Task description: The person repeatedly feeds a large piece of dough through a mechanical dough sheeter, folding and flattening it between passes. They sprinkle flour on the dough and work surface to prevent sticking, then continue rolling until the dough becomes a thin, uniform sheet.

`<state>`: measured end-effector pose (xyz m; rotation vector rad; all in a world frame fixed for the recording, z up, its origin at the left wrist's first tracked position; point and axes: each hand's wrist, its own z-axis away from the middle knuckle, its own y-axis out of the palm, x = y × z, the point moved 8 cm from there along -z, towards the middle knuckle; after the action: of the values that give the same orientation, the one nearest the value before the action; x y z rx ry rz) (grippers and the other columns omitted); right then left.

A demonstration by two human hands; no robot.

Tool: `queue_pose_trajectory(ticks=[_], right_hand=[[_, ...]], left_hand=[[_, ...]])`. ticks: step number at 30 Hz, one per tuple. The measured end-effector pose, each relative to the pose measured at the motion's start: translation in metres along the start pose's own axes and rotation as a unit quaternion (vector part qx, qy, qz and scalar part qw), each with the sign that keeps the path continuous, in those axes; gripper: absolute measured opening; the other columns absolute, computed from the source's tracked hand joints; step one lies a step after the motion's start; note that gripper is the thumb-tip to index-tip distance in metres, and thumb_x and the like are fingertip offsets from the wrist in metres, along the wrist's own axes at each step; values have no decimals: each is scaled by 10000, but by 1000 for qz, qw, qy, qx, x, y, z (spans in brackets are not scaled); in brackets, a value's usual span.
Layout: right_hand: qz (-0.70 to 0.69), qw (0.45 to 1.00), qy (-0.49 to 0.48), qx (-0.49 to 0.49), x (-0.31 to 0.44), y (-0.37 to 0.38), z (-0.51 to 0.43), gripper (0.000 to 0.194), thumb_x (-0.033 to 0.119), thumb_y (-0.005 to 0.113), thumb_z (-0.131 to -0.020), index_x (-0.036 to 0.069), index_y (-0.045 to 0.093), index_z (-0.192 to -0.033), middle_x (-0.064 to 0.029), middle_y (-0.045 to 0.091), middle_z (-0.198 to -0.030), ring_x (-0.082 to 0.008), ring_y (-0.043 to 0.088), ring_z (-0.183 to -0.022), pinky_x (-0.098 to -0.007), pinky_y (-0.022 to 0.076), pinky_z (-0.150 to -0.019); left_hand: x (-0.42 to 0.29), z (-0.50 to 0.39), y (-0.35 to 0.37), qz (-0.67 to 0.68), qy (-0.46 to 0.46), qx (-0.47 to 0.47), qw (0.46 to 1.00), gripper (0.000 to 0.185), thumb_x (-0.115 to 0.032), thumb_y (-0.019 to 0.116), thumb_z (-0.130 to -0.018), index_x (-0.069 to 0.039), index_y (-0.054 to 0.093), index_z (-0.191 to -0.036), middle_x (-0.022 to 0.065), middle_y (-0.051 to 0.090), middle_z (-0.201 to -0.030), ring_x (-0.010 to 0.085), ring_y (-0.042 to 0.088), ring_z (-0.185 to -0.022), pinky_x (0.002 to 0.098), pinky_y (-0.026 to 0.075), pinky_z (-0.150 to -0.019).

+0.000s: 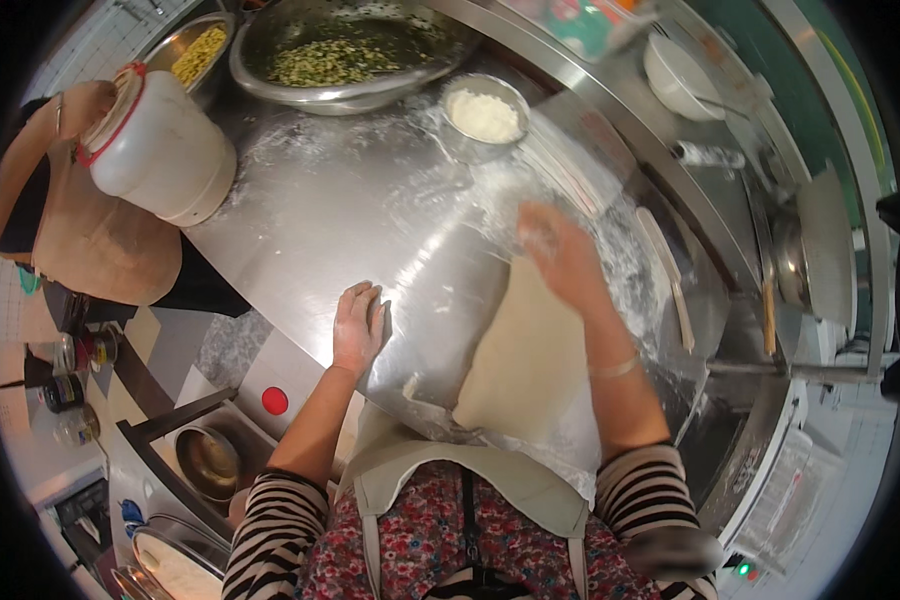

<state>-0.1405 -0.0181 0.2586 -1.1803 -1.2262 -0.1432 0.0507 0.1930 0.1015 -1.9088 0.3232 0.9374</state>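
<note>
A flat, elongated sheet of dough [529, 360] lies on the steel worktop [330, 202] just before me, its near end at the table edge. Over its far end is my right hand [551, 247], blurred, with its fingers bent; whether it holds anything cannot be told. My left hand [358, 326] rests on the bare steel left of the dough, holding nothing, its fingers a little apart. Loose flour is scattered beyond and right of my right hand. A metal bowl of flour [485, 116] stands past it.
A large steel bowl of chopped green filling [337, 71] and a bowl of yellow pieces [199, 56] stand at the back left. At left, a co-worker's hand [86, 109] touches a tilted white plastic jar [165, 150]. A long pale utensil [667, 277] lies at right.
</note>
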Motion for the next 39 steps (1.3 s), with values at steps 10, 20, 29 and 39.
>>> queue_pose_trajectory(ticks=[10, 20, 29, 39], right_hand=[[391, 916, 13, 87, -169, 116, -262, 373, 254, 615, -845, 44, 618, -1154, -260, 647, -1047, -380, 615, -1018, -445, 464, -880], [-175, 965, 149, 123, -123, 39, -198, 314, 177, 682, -819, -10, 651, -1069, -52, 665, -918, -142, 587, -828, -327, 488, -763], [100, 932, 244, 249, -90, -58, 48, 247, 139, 687, -797, 6, 665, -1005, -115, 678, -927, -204, 619, -885, -331, 487, -808], [-11, 976, 186, 111, -105, -54, 173, 187, 96, 655, -801, -12, 630, -951, -42, 601, -790, -98, 556, -640, -263, 472, -561]], left_hand=[[16, -5, -1, -101, 74, 63, 990, 468, -142, 694, -788, 10, 536, -1201, 184, 530, -1250, 335, 536, -1104, 434, 426, -913], [23, -4, 1, -84, 54, 58, 993, 447, -108, 687, -787, 15, 559, -1197, 179, 534, -1250, 343, 536, -1090, 429, 424, -912], [-9, -13, 40, -131, 58, 46, 989, 527, -161, 659, -832, 12, 480, -1296, 168, 419, -1400, 339, 411, -1268, 448, 343, -1027], [-75, 30, 199, 282, -79, 171, 941, 540, -354, 353, -1019, -29, 334, -1449, 167, 310, -1512, 251, 272, -1414, 438, 230, -1144]])
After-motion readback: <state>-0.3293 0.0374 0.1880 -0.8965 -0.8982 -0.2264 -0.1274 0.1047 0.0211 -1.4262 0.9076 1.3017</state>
